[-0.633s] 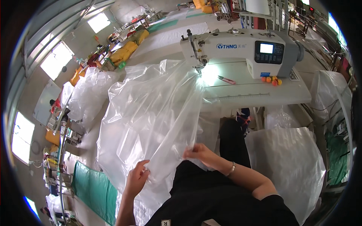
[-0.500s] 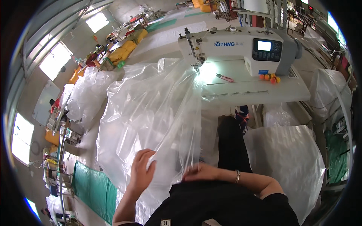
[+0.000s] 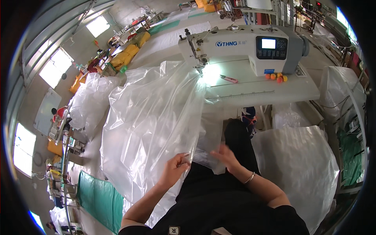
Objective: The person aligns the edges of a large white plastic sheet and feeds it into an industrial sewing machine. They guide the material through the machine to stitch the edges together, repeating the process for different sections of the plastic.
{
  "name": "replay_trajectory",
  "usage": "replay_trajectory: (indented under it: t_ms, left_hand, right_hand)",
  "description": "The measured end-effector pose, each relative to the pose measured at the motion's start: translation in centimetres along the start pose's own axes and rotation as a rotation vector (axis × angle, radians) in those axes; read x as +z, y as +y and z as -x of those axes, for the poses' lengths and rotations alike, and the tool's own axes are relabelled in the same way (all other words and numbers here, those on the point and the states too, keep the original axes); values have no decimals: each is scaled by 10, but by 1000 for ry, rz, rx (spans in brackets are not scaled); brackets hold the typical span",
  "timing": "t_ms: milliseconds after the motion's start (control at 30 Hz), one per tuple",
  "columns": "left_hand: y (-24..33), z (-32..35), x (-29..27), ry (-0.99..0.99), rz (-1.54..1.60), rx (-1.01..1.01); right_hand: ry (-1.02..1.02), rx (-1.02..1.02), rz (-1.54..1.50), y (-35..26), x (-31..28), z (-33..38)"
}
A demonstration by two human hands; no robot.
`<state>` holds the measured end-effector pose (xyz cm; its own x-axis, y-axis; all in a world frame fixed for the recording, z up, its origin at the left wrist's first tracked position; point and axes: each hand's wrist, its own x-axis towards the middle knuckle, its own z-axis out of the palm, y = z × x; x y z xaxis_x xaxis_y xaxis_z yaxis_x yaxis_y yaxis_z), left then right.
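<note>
A large clear plastic sheet (image 3: pixel 152 117) drapes from the sewing machine table down over my lap. My left hand (image 3: pixel 175 169) pinches its near edge, fingers closed on the film. My right hand (image 3: pixel 226 156) lies on the same edge a little to the right, fingers holding the plastic against my black trousers. The far end of the sheet lies under the needle of a white sewing machine (image 3: pixel 243 45), lit by its lamp.
The white table (image 3: pixel 274 88) carries pink snips (image 3: pixel 229 79) and small orange balls (image 3: pixel 276 77). Piles of clear plastic lie at my right (image 3: pixel 301 164) and far left (image 3: pixel 88 102). A green sheet (image 3: pixel 98 199) lies on the floor at lower left.
My left hand has closed on the sheet's edge and come nearer my right hand. My right hand has shifted slightly right along the edge.
</note>
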<state>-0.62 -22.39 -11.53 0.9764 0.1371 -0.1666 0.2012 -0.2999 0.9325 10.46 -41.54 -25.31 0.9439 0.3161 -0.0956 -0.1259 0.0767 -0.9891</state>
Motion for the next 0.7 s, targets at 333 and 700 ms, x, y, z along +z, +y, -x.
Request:
replay_trajectory:
  t_ms: [333, 700]
  left_hand:
    - [33, 4, 3, -95, -394, 395]
    - [43, 6, -3, 13, -211, 188]
  right_hand:
    - [-680, -834, 508, -122, 17, 49]
    - [-482, -432, -159, -104, 19, -8]
